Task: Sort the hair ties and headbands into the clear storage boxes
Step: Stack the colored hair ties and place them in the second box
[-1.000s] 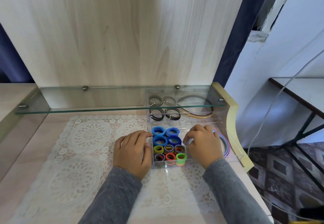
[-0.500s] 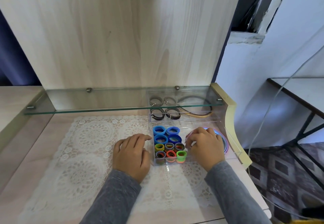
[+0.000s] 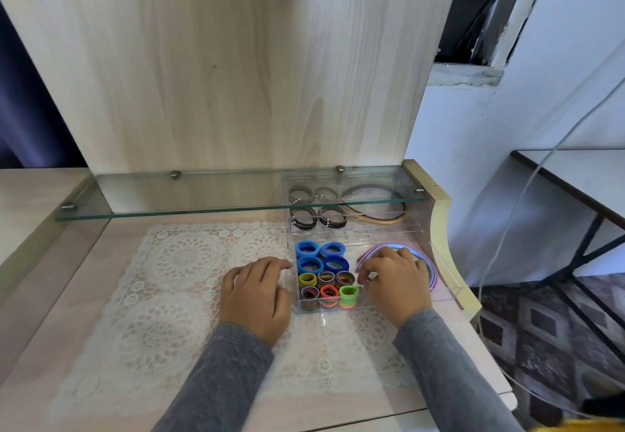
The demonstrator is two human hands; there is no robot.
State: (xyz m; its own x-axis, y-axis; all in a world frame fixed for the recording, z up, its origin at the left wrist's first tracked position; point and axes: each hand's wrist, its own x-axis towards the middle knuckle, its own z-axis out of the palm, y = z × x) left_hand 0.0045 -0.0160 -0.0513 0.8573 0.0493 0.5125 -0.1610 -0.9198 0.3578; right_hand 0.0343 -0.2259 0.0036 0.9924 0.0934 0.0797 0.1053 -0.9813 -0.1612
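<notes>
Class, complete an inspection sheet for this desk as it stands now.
Surface: wooden desk, white lace mat, glass shelf above the back.
Job's things: blue hair ties and small multicoloured ties in near clear box, pastel headbands beside them; dark ties and dark headbands in far box.
Clutter: nothing seen.
Hands: left hand rests by the box, relaxed; right hand on the pastel headbands, grip unclear.
Cables: white cable hangs right.
Surroundings: wood back panel, second table, patterned floor.

Colourful hair ties (image 3: 323, 276) upright in near clear box (image 3: 389, 238), pastel headbands (image 3: 430, 267) beside them, dark bands (image 3: 304, 223) seemingly in rear box (image 3: 372, 228)
</notes>
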